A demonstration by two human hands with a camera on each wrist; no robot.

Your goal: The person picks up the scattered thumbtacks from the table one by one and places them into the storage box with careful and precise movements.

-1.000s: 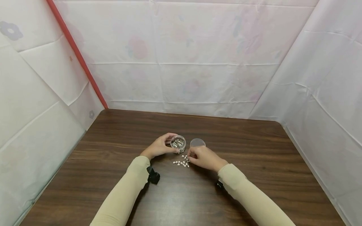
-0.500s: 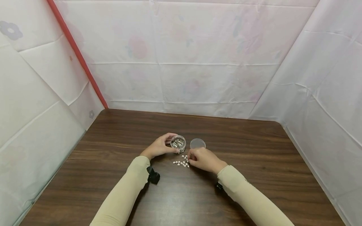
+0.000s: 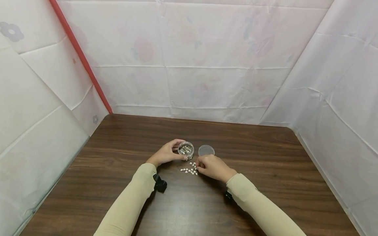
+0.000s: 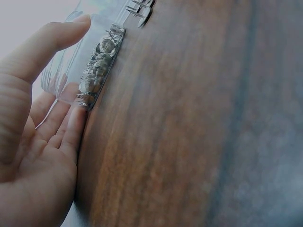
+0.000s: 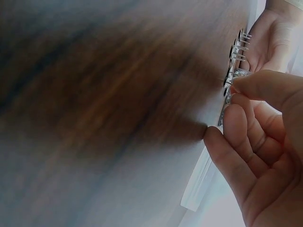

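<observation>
My left hand point(image 3: 166, 153) grips a clear round jar point(image 4: 71, 59), thumb on the near side and fingers behind it. The jar is uncapped and holds many silver thumbtacks point(image 4: 97, 71); its base stands on the table. Just in front of it lies a loose patch of silver thumbtacks point(image 3: 189, 170), several with their pins pointing up in the right wrist view. At the right edge of this patch is my right hand point(image 3: 215, 166), thumb and forefinger pinched together at a thumbtack point(image 5: 229, 81). The other fingers are curled, one fingertip right at the tabletop.
A clear round lid point(image 3: 206, 149) lies on the table just behind my right hand, partly covered by it. The dark wood table point(image 3: 124, 144) is enclosed by pale patterned curtains point(image 3: 189, 65) at the back and sides. A red strip point(image 3: 79, 54) runs down the left corner.
My right hand shifts slightly at the edge of the thumbtacks, its wrist a little lower. The left hand and the jar stay in place.
</observation>
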